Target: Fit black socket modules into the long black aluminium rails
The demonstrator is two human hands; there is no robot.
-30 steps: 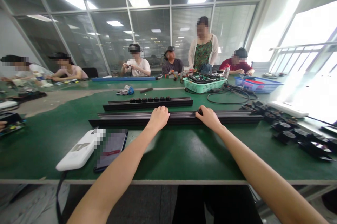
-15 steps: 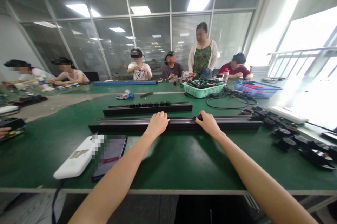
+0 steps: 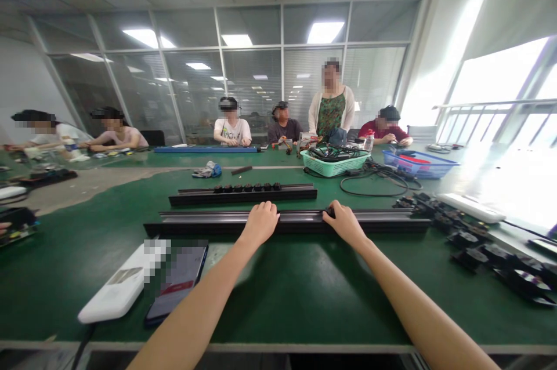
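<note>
A long black metal rail (image 3: pixel 209 222) lies crosswise on the green table (image 3: pixel 282 283) in front of me. My left hand (image 3: pixel 260 223) rests on the rail's middle with its fingers curled over the near edge. Further right, my right hand (image 3: pixel 343 221) grips the same rail, and its fingertips touch a small black part seated in the channel. A second, shorter black rail (image 3: pixel 243 193) with a row of black sockets lies just behind.
A white power bank (image 3: pixel 119 289) and a phone (image 3: pixel 178 280) lie near left. Several black socket modules (image 3: pixel 478 236) are strewn at right. A green basket (image 3: pixel 335 161) of cables, a blue tray (image 3: pixel 418 162) and a black cable loop sit further back. Several people work around the table.
The camera has tilted upward, so everything sits lower in the picture. Both hands stay on the rail in the same places.
</note>
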